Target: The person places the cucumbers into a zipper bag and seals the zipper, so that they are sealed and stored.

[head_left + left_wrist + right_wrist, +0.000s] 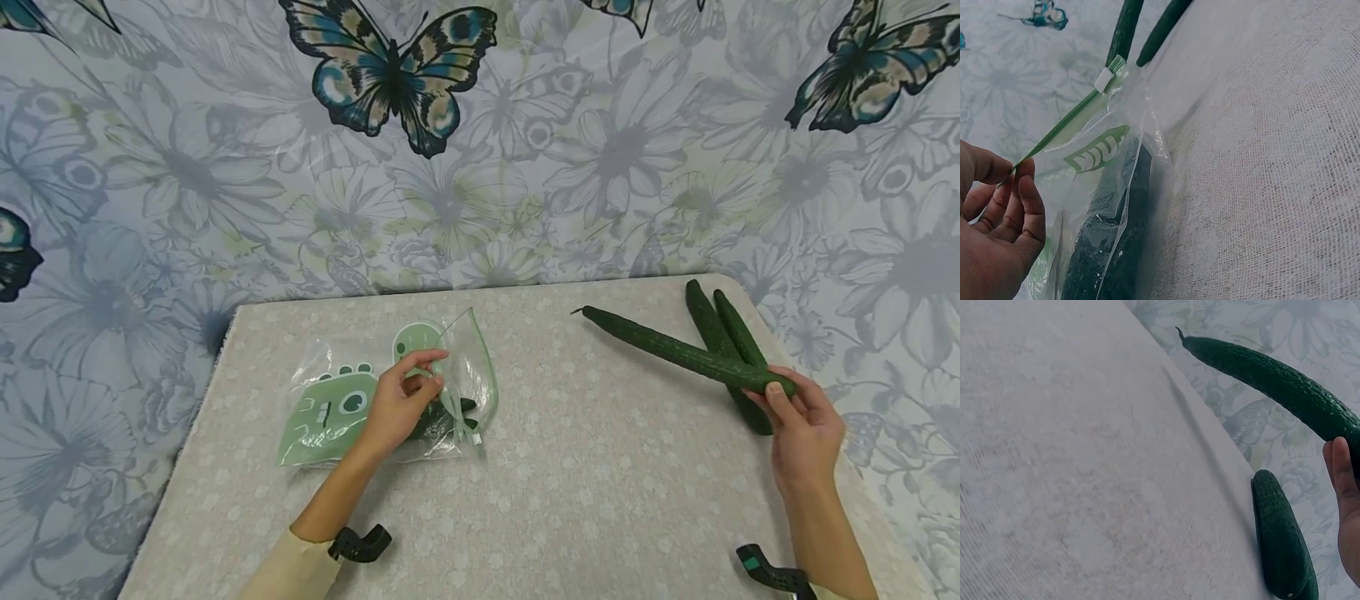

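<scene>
A clear zip bag [330,417] with a green cartoon face lies at the table's left. My left hand [401,404] pinches the edge of its mouth, as the left wrist view shows with the green zip strip [1063,124] and white slider [1104,80]. Dark green cucumbers [1138,212] show through the plastic. My right hand [806,433] grips one end of a long cucumber [675,351], its stemmed end pointing left, raised off the table in the right wrist view. Beneath it, two more cucumbers [708,321] [738,325] lie on the table.
A pale patterned cloth covers the table [600,483], whose far edge meets a hanging fabric [600,167] printed with butterflies and flowers. The two loose cucumbers lie near the right edge. Black wrist devices [362,543] show on both forearms.
</scene>
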Action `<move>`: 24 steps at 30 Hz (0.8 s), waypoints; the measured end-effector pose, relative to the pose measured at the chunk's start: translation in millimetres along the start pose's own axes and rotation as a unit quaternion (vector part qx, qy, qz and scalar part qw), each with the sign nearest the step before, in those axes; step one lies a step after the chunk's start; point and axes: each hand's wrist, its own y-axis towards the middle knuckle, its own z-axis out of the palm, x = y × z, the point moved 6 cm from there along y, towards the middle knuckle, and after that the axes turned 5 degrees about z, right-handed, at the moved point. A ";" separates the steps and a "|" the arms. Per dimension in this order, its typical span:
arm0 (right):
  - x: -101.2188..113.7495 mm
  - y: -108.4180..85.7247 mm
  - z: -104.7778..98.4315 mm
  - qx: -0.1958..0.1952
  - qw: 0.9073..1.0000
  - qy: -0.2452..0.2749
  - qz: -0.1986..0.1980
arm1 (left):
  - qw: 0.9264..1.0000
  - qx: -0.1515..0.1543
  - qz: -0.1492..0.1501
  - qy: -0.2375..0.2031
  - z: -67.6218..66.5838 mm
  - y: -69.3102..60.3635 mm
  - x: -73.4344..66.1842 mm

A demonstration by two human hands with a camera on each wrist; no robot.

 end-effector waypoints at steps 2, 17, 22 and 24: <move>0.9 -0.5 3.7 0.017 1.000 -0.001 -0.002 | 1.000 0.000 0.000 0.000 0.0 0.0 0.0; -5.0 -6.7 34.5 0.168 0.985 -0.035 0.001 | 1.000 0.000 -0.002 -0.003 0.3 -1.2 1.2; -9.9 -8.5 49.0 0.204 0.978 -0.046 0.005 | 1.000 0.002 0.000 -0.006 0.7 -1.1 1.8; -12.4 -9.5 54.8 0.219 0.975 -0.048 0.003 | 1.000 0.003 0.000 -0.007 1.0 -1.0 1.7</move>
